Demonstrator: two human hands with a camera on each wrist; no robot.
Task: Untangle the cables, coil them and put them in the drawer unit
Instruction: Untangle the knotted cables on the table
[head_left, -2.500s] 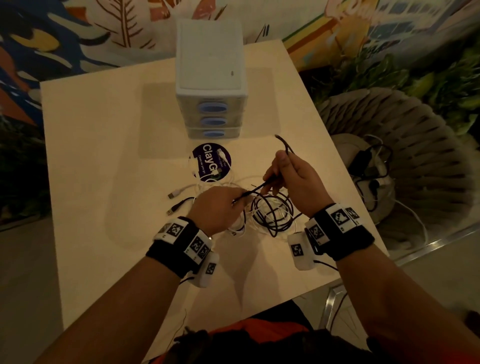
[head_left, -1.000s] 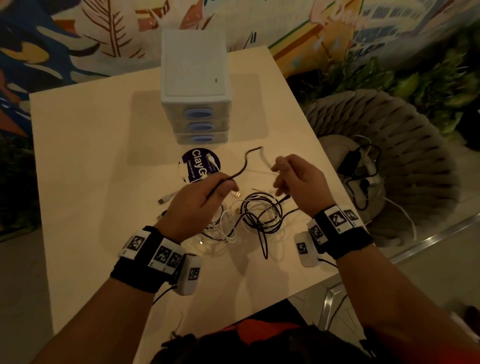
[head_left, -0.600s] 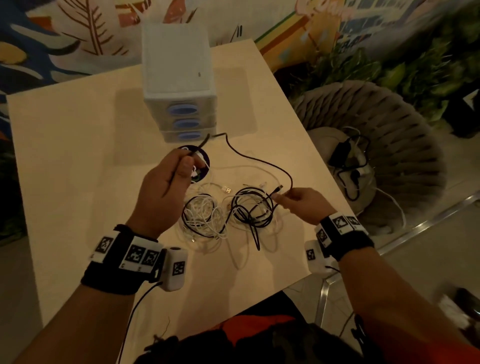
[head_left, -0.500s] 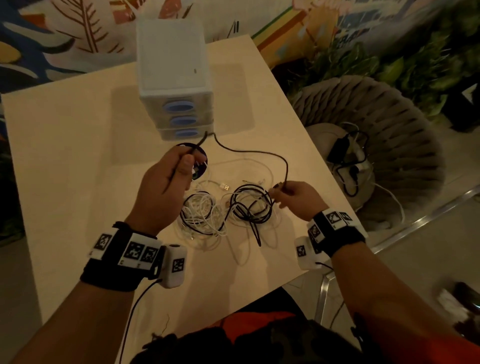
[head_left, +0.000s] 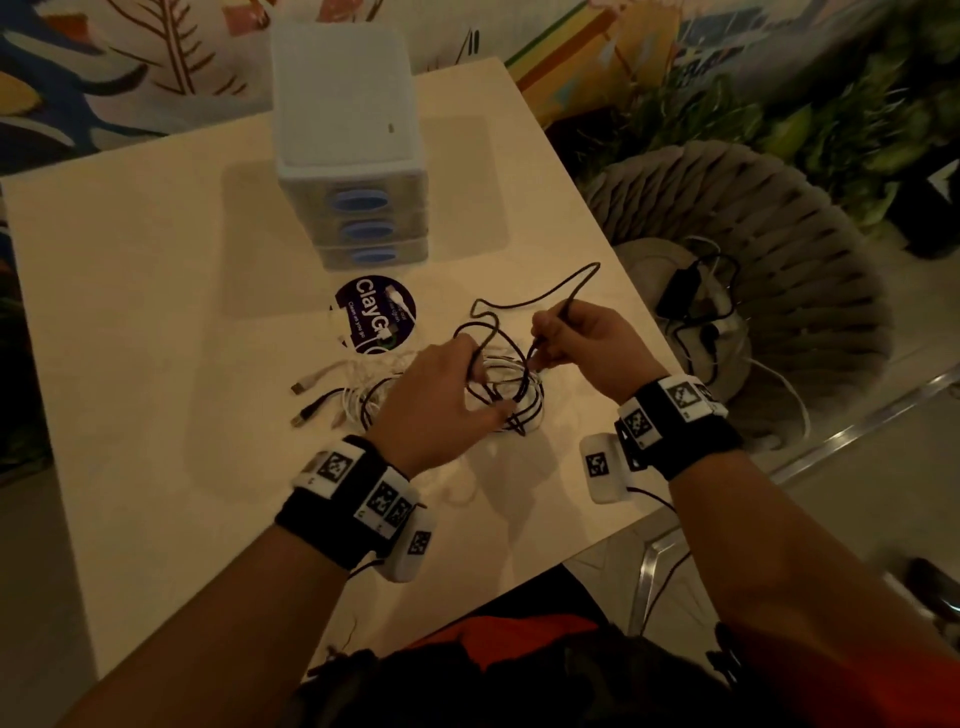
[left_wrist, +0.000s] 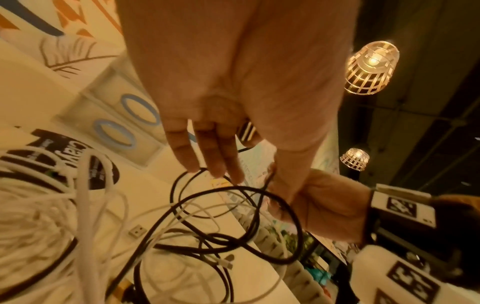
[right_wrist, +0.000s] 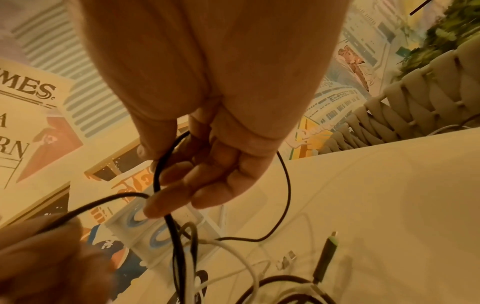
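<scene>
A tangle of black cable (head_left: 511, 395) and white cable (head_left: 358, 397) lies on the table in front of the white drawer unit (head_left: 345, 156), whose three drawers with blue handles are closed. My right hand (head_left: 545, 338) grips the black cable (right_wrist: 166, 205), which runs across its curled fingers (right_wrist: 197, 181) and loops out behind the hand. My left hand (head_left: 467, 374) hovers over the tangle. Its straight fingers (left_wrist: 207, 160) touch a loop of the black cable (left_wrist: 182, 185), thumb spread apart. The white cables (left_wrist: 39, 216) sit bunched to its left.
A dark round "ClayGo" sticker (head_left: 376, 317) lies between the drawer unit and the cables. Two loose plugs (head_left: 300, 402) point left. The light table (head_left: 130, 312) ends just right of my right hand; beside it stands a woven chair (head_left: 805, 270) holding a charger and more cables (head_left: 696, 306).
My left hand has come down from beside the sticker, where it held the black cable's end up, to the tangle. My right hand has lifted slightly, still holding the black cable.
</scene>
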